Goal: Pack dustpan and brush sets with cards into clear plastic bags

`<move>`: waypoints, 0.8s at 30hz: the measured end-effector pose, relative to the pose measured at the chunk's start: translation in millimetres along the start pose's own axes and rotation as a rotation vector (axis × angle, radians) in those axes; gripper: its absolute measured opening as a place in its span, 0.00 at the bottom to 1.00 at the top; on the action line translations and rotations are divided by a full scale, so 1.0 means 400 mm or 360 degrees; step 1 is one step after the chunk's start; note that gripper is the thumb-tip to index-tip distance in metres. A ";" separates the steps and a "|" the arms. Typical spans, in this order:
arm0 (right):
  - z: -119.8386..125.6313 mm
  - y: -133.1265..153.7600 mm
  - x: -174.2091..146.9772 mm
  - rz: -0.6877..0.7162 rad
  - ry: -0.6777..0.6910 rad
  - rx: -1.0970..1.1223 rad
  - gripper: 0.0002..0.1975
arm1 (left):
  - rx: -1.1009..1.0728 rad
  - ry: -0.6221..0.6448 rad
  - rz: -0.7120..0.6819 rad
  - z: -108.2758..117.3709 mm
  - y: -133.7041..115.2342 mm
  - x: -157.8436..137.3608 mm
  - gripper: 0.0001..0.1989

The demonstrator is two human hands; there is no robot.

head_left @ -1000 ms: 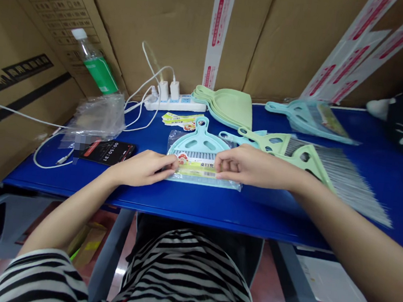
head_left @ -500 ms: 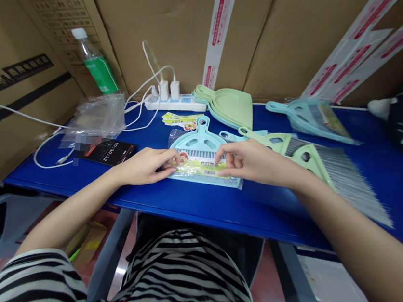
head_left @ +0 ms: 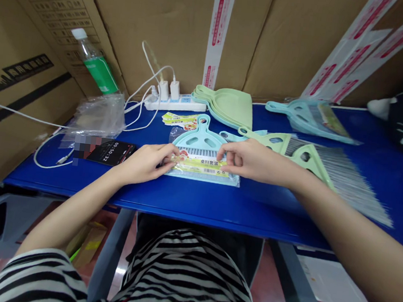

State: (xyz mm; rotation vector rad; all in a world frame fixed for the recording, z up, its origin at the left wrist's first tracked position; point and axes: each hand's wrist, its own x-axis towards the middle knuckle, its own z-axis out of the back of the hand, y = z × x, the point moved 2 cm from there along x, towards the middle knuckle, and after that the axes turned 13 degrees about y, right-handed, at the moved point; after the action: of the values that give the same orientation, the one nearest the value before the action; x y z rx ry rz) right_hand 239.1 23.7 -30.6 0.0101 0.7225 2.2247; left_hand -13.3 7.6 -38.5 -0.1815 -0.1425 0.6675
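In front of me a light-blue dustpan (head_left: 203,137) lies in a clear plastic bag (head_left: 232,180), its handle pointing away from me. A brush with grey bristles (head_left: 201,153) rests on it inside. Across the bristles sits a yellow and white label card (head_left: 209,163). My left hand (head_left: 153,161) has its thumb and fingers closed at the bag's left edge. At the right edge, my right hand (head_left: 246,161) curls its fingers on the bag beside the card. Exactly what the fingertips pinch is partly hidden.
Green and blue dustpans (head_left: 228,103) are stacked behind. Loose brushes (head_left: 312,163) lie to the right, near a bagged blue dustpan (head_left: 310,117). More label cards (head_left: 181,119), a power strip (head_left: 177,103), a phone (head_left: 112,153), plastic bags (head_left: 98,115) and a bottle (head_left: 98,67) stand leftward.
The bagged dustpan set has shifted slightly away from me and to the left at its right edge. The label card now lies flatter, with its print showing more fully between my hands.
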 end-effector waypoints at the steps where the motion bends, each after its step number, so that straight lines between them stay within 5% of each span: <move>1: -0.002 0.000 0.001 0.0003 -0.0005 -0.0008 0.03 | 0.0011 -0.0017 -0.0009 -0.001 0.000 0.000 0.07; 18: -0.002 -0.006 -0.001 -0.0033 -0.0043 -0.0086 0.03 | 0.0040 0.0013 -0.0011 -0.011 0.003 0.005 0.04; 24: 0.014 0.002 -0.018 0.0052 0.0130 0.0010 0.05 | 0.0057 0.0043 0.0011 -0.014 0.006 0.005 0.07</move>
State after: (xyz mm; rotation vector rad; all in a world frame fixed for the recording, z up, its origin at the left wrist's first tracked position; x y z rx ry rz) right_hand 244.8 21.0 -24.1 -0.0667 0.7788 2.2649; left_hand -12.0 9.9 -44.3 -0.1567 -0.1040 0.6740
